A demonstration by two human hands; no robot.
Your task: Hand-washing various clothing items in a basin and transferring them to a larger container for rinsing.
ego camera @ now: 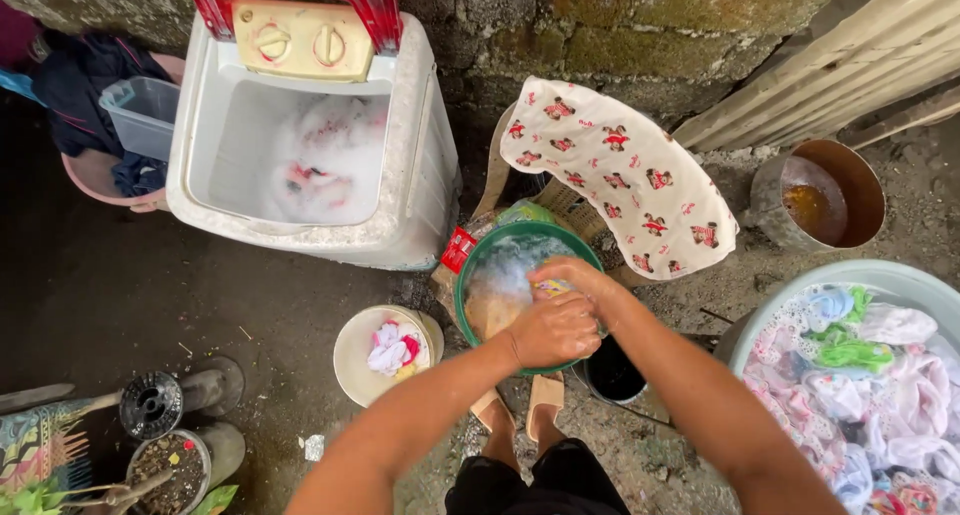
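- Left hand (553,330) is curled into a loose fist over the near rim of a green basin (467,285), its fingers pressed together and bunched on a wet cloth (551,288) with a yellow and blue print, a grip that suits rubbing fabric against itself.
- Right hand (572,275) reaches in from the right side, fingers closed on the far end of the same cloth, so the piece is held between both hands just above the water.
- Green basin sits at the centre, directly in front of the person's sandalled feet (520,407), filled with soapy, cloudy water; being low and close, it keeps both arms within easy reach.
- A small cream basin (352,350) lies just left of the green one, holding a wrung pink and white garment, kept apart from the suds.
- A white top-loading washing machine (420,165) stands far left, lid raised, with foam and clothes inside.
- A large pale tub (880,273) at the near right is heaped with pastel baby clothes.
- A cloth printed with red bears (620,175) is draped over something behind the green basin.
- A rusty metal bucket (770,200) of brown water stands far right by the stone wall (600,35).
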